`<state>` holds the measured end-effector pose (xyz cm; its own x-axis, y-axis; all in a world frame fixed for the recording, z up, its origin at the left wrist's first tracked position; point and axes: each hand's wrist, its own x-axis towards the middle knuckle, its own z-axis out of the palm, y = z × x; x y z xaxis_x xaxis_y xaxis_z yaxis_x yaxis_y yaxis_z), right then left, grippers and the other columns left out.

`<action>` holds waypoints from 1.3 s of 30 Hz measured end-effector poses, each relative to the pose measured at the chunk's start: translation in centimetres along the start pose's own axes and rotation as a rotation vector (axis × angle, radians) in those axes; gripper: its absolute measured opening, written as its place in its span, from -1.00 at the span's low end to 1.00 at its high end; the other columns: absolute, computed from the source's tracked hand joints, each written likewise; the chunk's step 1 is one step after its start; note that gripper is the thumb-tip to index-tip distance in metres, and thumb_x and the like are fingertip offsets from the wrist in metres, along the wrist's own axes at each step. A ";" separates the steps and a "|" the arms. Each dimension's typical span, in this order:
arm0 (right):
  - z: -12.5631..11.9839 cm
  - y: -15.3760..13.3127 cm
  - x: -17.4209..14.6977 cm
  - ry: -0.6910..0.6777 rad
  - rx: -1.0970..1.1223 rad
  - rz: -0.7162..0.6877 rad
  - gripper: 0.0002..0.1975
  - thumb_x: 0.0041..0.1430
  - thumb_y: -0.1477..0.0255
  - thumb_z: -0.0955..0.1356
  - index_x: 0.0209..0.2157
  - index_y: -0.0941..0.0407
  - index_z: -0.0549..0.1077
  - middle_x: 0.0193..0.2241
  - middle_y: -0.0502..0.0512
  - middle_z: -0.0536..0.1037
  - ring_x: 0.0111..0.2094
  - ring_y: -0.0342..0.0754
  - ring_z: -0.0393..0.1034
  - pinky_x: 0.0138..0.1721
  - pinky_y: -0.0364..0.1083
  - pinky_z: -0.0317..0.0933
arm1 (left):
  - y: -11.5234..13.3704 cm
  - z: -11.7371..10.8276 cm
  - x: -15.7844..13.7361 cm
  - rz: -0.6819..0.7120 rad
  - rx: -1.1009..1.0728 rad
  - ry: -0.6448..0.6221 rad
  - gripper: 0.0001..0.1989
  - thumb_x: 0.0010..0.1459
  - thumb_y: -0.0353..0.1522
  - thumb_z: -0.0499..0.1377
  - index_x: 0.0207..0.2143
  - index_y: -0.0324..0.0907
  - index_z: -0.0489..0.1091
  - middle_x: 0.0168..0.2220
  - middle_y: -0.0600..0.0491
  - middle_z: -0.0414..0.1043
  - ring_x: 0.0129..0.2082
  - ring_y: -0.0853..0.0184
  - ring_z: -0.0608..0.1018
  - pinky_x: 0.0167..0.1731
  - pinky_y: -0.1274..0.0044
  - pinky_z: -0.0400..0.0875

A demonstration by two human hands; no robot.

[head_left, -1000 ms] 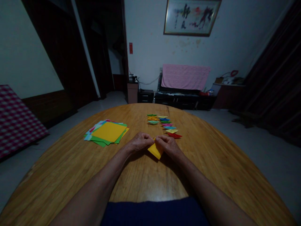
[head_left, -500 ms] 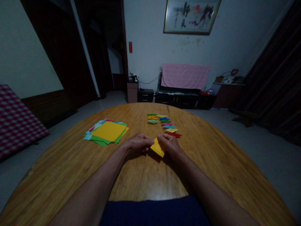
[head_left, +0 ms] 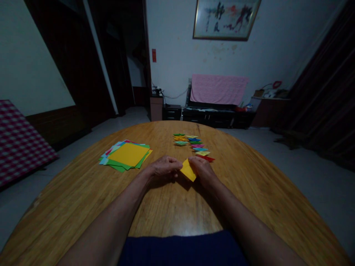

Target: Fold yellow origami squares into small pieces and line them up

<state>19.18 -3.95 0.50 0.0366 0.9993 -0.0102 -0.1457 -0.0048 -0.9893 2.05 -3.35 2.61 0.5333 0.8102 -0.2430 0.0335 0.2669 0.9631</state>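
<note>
Dimly lit room; round wooden tabletop [head_left: 163, 218], its curved far edge short of a dark low cabinet [head_left: 208, 118] draped above with a pink cloth [head_left: 219, 89]. Side edges sweep wide of both forearms, with bare wood between. Near edge is covered at centre by dark blue fabric [head_left: 180, 251].

Yellow folded paper [head_left: 189, 171] is located between the two hands, around the middle of the tabletop, one corner pointing toward the wearer; a shadow falls on the wood below it. Left hand [head_left: 165, 167]: grip pinching the paper's left corner between thumb and fingers. Right hand [head_left: 204, 171]: grip closed over the paper's upper right side, finger detail partly hidden.

Surrounding items: a fanned stack of coloured sheets [head_left: 129, 154], yellow uppermost, lies left of the left hand, well apart from the paper. Small folded paper pieces [head_left: 197, 146] stand in two lines beyond the hands. Nearest obstruction is a red piece [head_left: 208, 159], just past the right knuckles; contact cannot be determined.
</note>
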 end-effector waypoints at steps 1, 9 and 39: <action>-0.2 0.2 0.3 0.031 0.067 -0.004 -0.81 -0.09 0.29 0.38 -0.53 0.14 0.39 -0.62 -0.01 0.44 -0.58 -0.13 0.30 -0.55 -0.16 0.15 | 0.2 0.1 -0.3 0.006 -0.029 0.008 -0.81 -0.06 -0.32 0.27 -0.36 -0.22 0.44 -0.56 0.10 0.37 -0.61 0.51 0.34 -0.55 0.61 0.23; -0.4 0.4 1.4 0.167 0.373 0.084 -0.85 -0.14 0.38 0.40 -0.47 0.13 0.42 -0.55 0.02 0.51 -0.50 -0.08 0.38 -0.44 -0.11 0.27 | 0.8 1.7 0.6 0.303 0.122 0.130 -0.75 -0.07 -0.35 0.26 -0.27 -0.19 0.41 -0.39 0.08 0.41 -0.54 0.49 0.42 -0.54 0.63 0.26; -0.1 -0.7 -0.1 0.167 0.104 -0.189 -0.77 -0.01 0.21 0.34 -0.43 0.08 0.35 -0.48 -0.02 0.43 -0.46 -0.08 0.29 -0.42 -0.12 0.19 | -1.1 2.1 2.8 0.531 0.243 0.418 -0.76 0.05 -0.38 0.11 -0.26 -0.26 0.52 -0.46 0.06 0.50 -0.47 0.41 0.47 -0.45 0.62 0.34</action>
<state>19.39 -4.01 1.19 0.2338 0.9621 0.1405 -0.2213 0.1934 -0.9558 5.22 -2.48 1.10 0.1630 0.9435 0.2886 0.0726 -0.3032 0.9502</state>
